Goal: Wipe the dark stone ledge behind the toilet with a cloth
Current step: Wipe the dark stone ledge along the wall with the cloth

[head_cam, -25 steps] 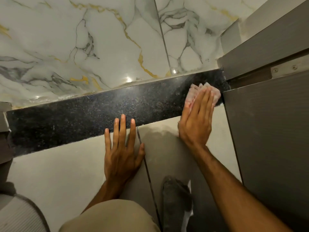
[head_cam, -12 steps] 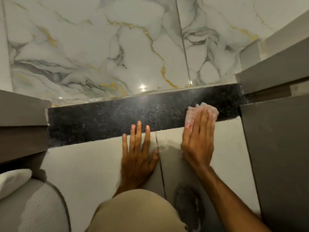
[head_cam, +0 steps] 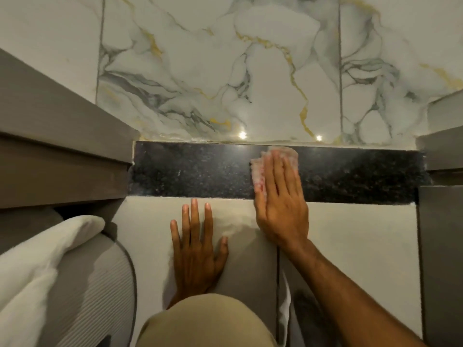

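A dark speckled stone ledge (head_cam: 190, 171) runs across the middle of the view, under a marble-patterned wall. My right hand (head_cam: 281, 196) lies flat with fingers together, pressing a pale pink cloth (head_cam: 258, 171) onto the ledge a little right of its centre. The cloth shows above and to the left of the fingers. My left hand (head_cam: 196, 246) rests flat, fingers spread, on the beige wall panel below the ledge and holds nothing.
Grey cabinet panels close in on the left (head_cam: 57, 146) and right (head_cam: 441, 234) ends of the ledge. A white folded towel (head_cam: 37, 271) lies on a ribbed grey surface at lower left. A beige-clothed knee (head_cam: 208, 321) fills the bottom centre.
My right hand has slid the cloth leftward along the ledge, from its right end toward the centre. The view has swung left with it; my left hand stays planted on the panel.
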Tool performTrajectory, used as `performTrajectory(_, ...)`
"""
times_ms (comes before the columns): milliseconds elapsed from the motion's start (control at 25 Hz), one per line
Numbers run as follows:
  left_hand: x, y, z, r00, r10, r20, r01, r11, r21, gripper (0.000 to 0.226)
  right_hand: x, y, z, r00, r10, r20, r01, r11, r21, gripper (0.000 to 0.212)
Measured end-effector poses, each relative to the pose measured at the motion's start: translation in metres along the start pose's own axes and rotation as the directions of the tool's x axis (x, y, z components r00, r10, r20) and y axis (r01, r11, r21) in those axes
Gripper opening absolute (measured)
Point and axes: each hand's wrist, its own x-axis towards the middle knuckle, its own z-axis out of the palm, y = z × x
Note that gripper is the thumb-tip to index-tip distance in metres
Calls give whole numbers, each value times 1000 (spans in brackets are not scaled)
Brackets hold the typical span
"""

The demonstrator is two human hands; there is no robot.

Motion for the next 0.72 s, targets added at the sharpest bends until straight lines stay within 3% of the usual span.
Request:
performTrajectory(80, -5, -9, 1, 998, -60, -11, 60, 998, -1, 78, 28, -22, 0, 982, 179, -63, -179, 984, 2, 71)
performTrajectory(160, -7, -13, 4, 995, -99, -31, 99, 995, -5, 78, 66, -67, 7, 980, 183, -80, -182, 983, 21, 71)
performTrajectory(240, -10, -13, 5, 990, -132, -42, 131, 991, -21, 77, 85, -109, 17, 997, -77, -32, 78, 997, 16, 70)
performTrajectory(320, -17, -16, 3, 986, -160, -38, 159, 987, -17, 78, 75, -122, 25, 933, -360, 20, 360, 933, 21, 70)
performTrajectory(400, -28, -26, 0, 976, -212, -42, 211, 977, -18, 78, 45, -105, 24, 852, -521, 61, 522, 853, -12, 67)
performTrajectory(480, -35, -36, -3, 966, -256, -27, 255, 967, -21, 80, 26, -85, 21, 874, -481, 65, 484, 875, -24, 67)
performTrajectory(560, -36, -41, -3, 963, -268, -23, 268, 963, -1, 81, 36, -100, 19, 960, -279, 4, 279, 960, -13, 70)
performTrajectory(640, -37, -43, 2, 965, -259, -29, 259, 966, -6, 81, 58, -145, 22, 994, -101, -29, 102, 994, 38, 73)
performTrajectory(720, -40, -45, 6, 961, -273, -41, 272, 962, -20, 83, 69, -183, 30, 981, -193, 12, 191, 979, 65, 73)
